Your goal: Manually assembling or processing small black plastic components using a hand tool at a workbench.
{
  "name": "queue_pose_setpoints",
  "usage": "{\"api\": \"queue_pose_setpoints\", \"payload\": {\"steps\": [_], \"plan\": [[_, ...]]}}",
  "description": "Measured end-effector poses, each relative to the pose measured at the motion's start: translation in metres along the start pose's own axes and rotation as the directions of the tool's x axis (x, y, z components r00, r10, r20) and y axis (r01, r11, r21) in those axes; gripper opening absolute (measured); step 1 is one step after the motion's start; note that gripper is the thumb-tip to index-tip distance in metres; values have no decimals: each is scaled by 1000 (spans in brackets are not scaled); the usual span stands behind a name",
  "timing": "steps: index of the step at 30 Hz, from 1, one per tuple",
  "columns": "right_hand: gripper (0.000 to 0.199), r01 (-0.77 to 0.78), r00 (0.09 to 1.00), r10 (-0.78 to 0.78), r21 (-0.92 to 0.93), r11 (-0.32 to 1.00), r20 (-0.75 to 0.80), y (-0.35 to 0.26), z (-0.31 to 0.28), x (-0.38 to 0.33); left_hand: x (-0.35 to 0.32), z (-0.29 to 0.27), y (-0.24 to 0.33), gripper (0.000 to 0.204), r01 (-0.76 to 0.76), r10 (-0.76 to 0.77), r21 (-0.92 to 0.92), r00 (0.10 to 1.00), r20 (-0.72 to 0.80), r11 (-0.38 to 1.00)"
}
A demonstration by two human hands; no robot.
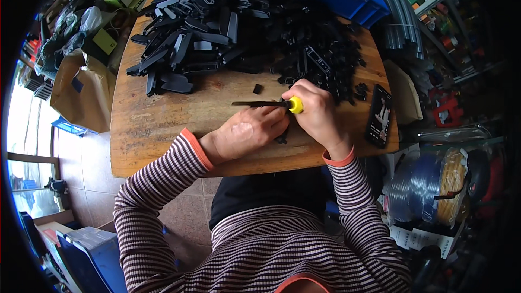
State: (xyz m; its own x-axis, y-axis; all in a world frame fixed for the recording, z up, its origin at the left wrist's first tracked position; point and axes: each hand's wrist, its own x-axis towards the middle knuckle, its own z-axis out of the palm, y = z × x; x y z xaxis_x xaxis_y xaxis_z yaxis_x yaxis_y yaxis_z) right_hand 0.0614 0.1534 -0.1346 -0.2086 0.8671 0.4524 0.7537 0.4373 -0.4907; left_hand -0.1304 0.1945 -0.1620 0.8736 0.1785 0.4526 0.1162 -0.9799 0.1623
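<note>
A yellow-handled tool (287,104) is held above the front half of the tabletop (157,146), its long dark shaft pointed toward the left edge. The grip of the right hand (317,111) is closed around the handle. The left hand (247,132) is set with curled fingers at a small black part (280,140), located toward the front edge; whether this part is firmly held cannot be told, since the contact is hidden. The shaft is positioned over the fingers of the left hand, so a scrape or cut may be caused by a slip of the handle or by excess force. If the part is poorly supported, it may be driven off the front edge. A loose black piece (258,89), located between the left hand and the far edge, may be swept aside by a stray stroke of the shaft. Pieces may be dislodged from the black pile (190,38) if it is bumped. The phone (379,116) may be knocked over the right edge by careless movement of the right forearm.
</note>
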Motion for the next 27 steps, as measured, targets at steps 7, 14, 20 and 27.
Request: {"api": "queue_pose_setpoints", "payload": {"steps": [7, 14, 20, 27], "plan": [[20, -29, 999, 27, 96, 995, 20, 10, -6, -3, 12, -5, 14, 36, -174, 150, 260, 982, 111, 950], [21, -57, 998, 62, 165, 985, -26, 16, -1, -6, 8, -2, 9, 35, -170, 147, 205, 981, 124, 964], [23, -54, 996, 62, 129, 990, -58, 5, -5, -6, -2, -10, 11, 33, -164, 140, 229, 983, 119, 960], [18, -55, 998, 54, 119, 991, 11, -5, 14, -2, -15, -6, 9, 25, -157, 136, 251, 986, 97, 955]]}}
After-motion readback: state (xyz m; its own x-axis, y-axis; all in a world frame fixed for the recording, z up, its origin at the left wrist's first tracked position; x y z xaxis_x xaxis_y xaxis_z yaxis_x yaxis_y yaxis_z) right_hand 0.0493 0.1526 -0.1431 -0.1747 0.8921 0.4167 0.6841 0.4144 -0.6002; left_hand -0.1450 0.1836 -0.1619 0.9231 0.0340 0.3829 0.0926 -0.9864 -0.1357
